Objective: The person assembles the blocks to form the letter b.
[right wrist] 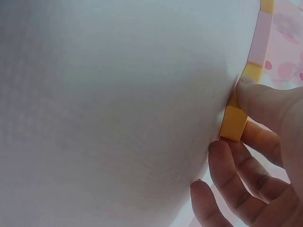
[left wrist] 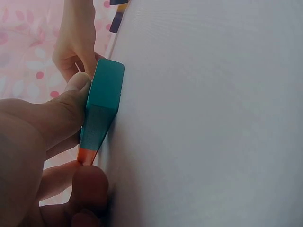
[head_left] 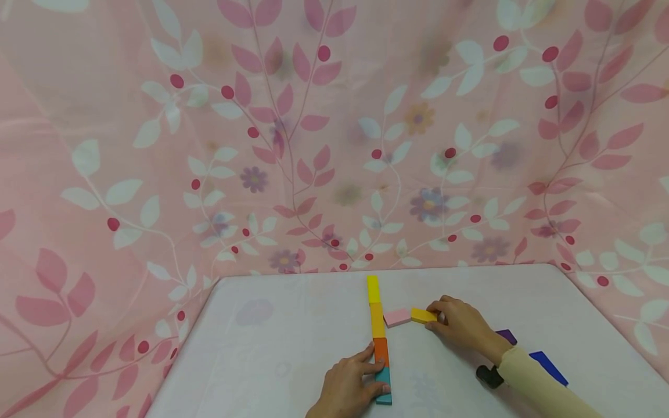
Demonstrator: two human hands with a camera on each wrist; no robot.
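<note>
A row of blocks runs away from me in the head view: a teal block [head_left: 384,398] nearest, then an orange block [head_left: 382,348], a yellow-orange block [head_left: 377,320] and a bright yellow block [head_left: 373,289]. My left hand [head_left: 347,383] holds the teal block, its thumb over the top to the right side. One fingertip sits at the orange block's left edge. A pink block [head_left: 397,317] slants off to the right of the row. Beyond it my right hand [head_left: 462,325] pinches a yellow block [head_left: 422,315] between thumb and fingers, its near end against the pink one.
A purple block [head_left: 506,336] and a blue block [head_left: 549,368] lie on the right, partly behind my right wrist and sleeve. The white table [head_left: 251,360] ends at a pink floral curtain [head_left: 313,174] at the back. Dark equipment [head_left: 489,377] shows beside the right sleeve.
</note>
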